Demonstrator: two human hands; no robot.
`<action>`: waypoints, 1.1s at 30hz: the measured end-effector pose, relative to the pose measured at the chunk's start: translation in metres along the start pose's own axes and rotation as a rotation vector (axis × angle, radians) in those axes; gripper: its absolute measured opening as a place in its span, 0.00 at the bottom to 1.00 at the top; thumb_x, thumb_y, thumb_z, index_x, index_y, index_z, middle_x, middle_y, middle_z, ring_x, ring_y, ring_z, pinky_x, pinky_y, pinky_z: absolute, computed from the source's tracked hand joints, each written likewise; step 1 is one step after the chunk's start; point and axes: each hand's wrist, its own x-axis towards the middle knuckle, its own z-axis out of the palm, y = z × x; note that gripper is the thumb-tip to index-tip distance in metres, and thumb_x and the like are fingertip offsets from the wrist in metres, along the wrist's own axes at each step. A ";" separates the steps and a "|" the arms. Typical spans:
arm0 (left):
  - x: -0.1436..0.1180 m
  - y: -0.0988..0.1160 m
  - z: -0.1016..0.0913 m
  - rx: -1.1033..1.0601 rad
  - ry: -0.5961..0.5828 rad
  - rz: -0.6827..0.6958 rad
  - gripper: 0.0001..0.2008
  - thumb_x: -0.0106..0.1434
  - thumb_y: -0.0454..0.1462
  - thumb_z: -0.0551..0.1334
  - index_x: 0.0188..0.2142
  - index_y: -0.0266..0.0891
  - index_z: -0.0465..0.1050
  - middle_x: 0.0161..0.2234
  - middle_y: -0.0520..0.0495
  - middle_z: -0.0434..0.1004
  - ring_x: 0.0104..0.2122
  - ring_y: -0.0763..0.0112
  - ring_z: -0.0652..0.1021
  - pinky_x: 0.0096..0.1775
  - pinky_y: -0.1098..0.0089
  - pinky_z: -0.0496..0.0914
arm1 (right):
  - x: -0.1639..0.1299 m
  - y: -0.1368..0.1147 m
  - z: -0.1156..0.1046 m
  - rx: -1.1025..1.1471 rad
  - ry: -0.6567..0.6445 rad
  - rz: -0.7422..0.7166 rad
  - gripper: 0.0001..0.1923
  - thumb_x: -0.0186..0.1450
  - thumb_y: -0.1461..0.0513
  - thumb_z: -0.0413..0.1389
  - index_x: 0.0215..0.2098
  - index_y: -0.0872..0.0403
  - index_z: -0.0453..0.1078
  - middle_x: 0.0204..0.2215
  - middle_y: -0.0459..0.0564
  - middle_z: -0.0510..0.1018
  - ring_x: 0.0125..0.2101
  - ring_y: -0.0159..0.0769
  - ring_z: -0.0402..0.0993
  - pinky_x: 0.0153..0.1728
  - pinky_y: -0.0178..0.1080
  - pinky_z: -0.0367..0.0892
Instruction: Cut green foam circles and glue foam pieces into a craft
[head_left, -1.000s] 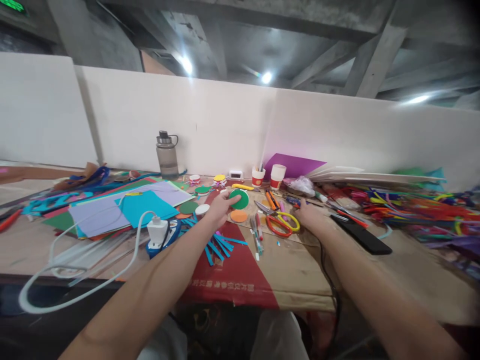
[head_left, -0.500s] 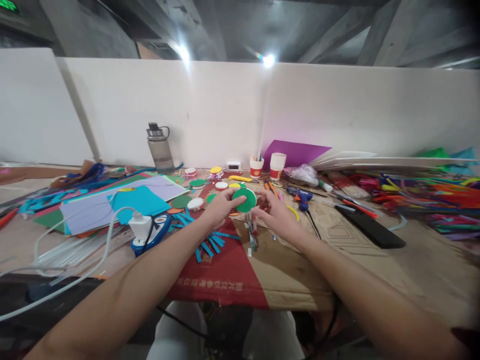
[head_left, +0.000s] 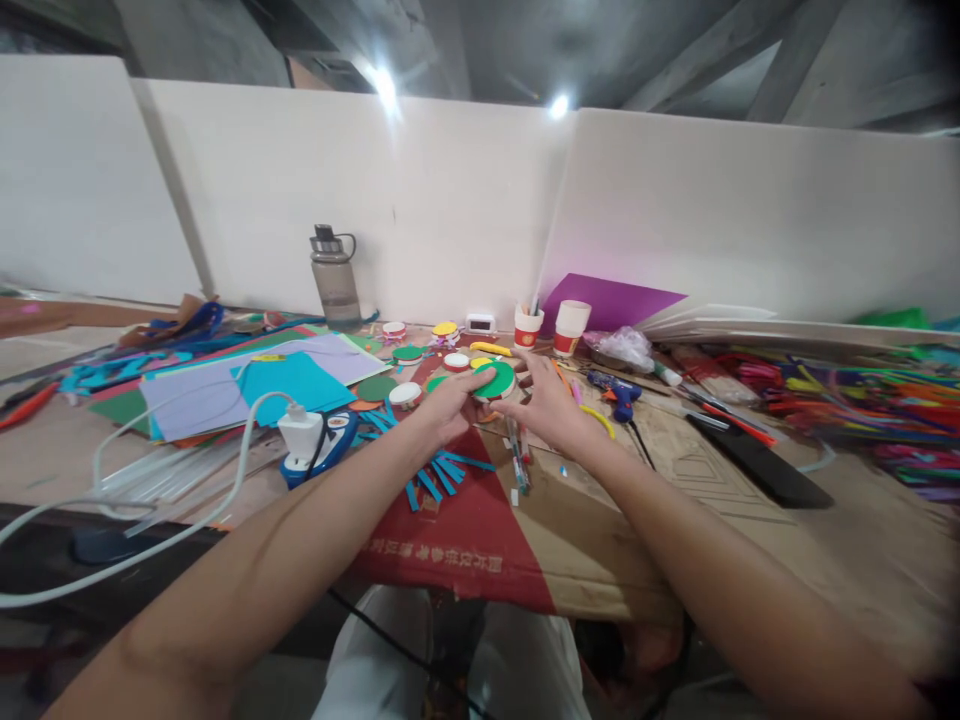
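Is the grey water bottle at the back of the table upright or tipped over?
Upright. The water bottle stands on its base against the white partition, its dark cap on top.

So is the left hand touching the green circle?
Touching. The head view shows the left hand with its fingertips on the edge of the green circle, with no gap; the right hand meets its other side.

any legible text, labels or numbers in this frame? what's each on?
None can be read.
Pale characters on the red cardboard sheet: upside down, too blurred.
Small white display by the wall: too small.
Red-and-white paper cups: no readable print.
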 end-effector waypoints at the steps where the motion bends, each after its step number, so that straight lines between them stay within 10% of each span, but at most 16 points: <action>1: -0.001 0.000 0.001 0.031 0.006 0.012 0.14 0.49 0.36 0.72 0.35 0.35 0.76 0.31 0.46 0.79 0.26 0.71 0.76 0.26 0.72 0.69 | -0.001 0.000 0.001 -0.004 0.006 -0.021 0.40 0.55 0.59 0.66 0.63 0.48 0.58 0.52 0.56 0.66 0.55 0.48 0.63 0.56 0.53 0.63; 10: -0.016 0.002 0.010 0.648 -0.055 0.298 0.14 0.49 0.42 0.71 0.31 0.34 0.76 0.28 0.50 0.75 0.29 0.70 0.73 0.33 0.71 0.68 | -0.017 0.005 -0.007 -0.107 -0.054 -0.214 0.33 0.56 0.64 0.64 0.58 0.50 0.62 0.53 0.56 0.66 0.58 0.47 0.62 0.60 0.53 0.59; 33: -0.009 -0.001 0.007 0.024 -0.245 -0.071 0.20 0.64 0.50 0.60 0.42 0.35 0.75 0.37 0.41 0.80 0.36 0.65 0.79 0.39 0.65 0.73 | -0.018 0.001 -0.015 -0.075 0.075 -0.311 0.30 0.57 0.67 0.61 0.56 0.46 0.62 0.51 0.54 0.65 0.55 0.46 0.64 0.55 0.53 0.64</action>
